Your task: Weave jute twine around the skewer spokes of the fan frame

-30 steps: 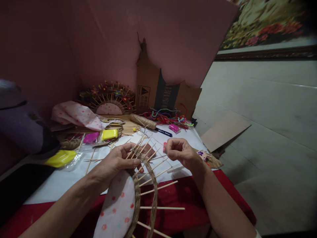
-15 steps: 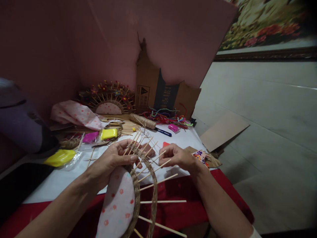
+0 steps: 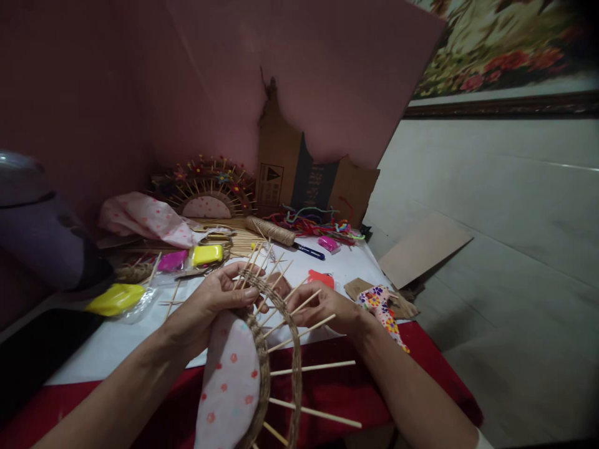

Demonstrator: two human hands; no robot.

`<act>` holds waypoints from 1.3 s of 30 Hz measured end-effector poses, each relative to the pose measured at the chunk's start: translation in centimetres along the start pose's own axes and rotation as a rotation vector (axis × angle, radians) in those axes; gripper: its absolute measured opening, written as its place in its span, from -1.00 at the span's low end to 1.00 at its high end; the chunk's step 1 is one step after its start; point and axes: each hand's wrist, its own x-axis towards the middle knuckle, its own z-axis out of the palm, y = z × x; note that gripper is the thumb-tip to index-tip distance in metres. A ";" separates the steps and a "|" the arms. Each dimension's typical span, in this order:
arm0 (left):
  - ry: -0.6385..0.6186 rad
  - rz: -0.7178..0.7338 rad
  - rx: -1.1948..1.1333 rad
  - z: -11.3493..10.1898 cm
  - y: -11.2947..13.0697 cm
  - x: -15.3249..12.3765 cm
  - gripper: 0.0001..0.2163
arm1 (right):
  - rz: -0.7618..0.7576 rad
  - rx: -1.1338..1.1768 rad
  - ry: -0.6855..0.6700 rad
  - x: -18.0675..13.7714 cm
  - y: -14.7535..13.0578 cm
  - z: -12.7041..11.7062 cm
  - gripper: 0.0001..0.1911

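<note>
My left hand (image 3: 234,293) grips the upper end of a half-round craft piece with its thumb in front. The piece has a white fabric centre (image 3: 229,380) with red flowers, thin wooden sticks (image 3: 330,413) fanning out, and woven bands of brown twine (image 3: 296,368). At the outer band, the fingers of my right hand (image 3: 318,305) are pinched together on the twine, among the sticks; their tips are partly hidden behind the piece. The lower end of the piece runs out of view.
Behind stands a finished-looking stick fan (image 3: 206,206) with colourful flowers. A twine spool (image 3: 270,230), a blue pen-like tool (image 3: 309,251), yellow clay packets (image 3: 207,254) and a pink packet (image 3: 329,244) lie on white paper. Patterned fabric (image 3: 384,312) lies right, a black slab (image 3: 42,349) left.
My right hand has moved left and closer to the outer woven band. The craft piece has shifted slightly right and down, with my left hand still gripping it.
</note>
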 end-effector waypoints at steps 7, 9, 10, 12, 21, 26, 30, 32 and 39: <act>0.059 0.006 -0.054 0.0 0.1 0.1 -0.77 | -0.092 0.109 0.035 0.3 0.5 0.3 -0.84; 0.075 0.008 -0.058 0.0 0.1 0.1 -0.76 | -0.080 0.108 0.048 0.3 0.5 0.4 -0.84; 0.088 0.010 -0.058 0.0 0.1 0.1 -0.76 | -0.073 0.111 0.056 0.4 0.5 0.4 -0.84; 0.118 0.008 -0.055 -0.1 0.1 0.1 -0.75 | -0.069 0.104 0.082 0.5 0.6 0.3 -0.82; 0.166 -0.040 -0.050 -1.2 -0.4 0.8 -0.76 | -0.163 0.079 0.147 0.9 1.4 0.2 -0.73; 0.143 -0.012 -0.048 -1.5 -1.0 1.0 -0.78 | -0.150 0.017 0.113 0.9 1.3 0.3 -0.62; 0.149 -0.025 -0.045 -1.6 -1.2 1.2 -0.79 | -0.073 -0.078 0.124 0.7 0.6 0.6 -0.59; 0.162 -0.029 -0.039 -1.7 -1.3 1.3 -0.79 | -0.062 -0.064 0.132 0.8 0.5 0.8 -0.61; 0.170 -0.044 -0.051 -1.7 -1.2 1.3 -0.77 | -0.037 0.090 0.142 1.0 0.3 1.1 -0.69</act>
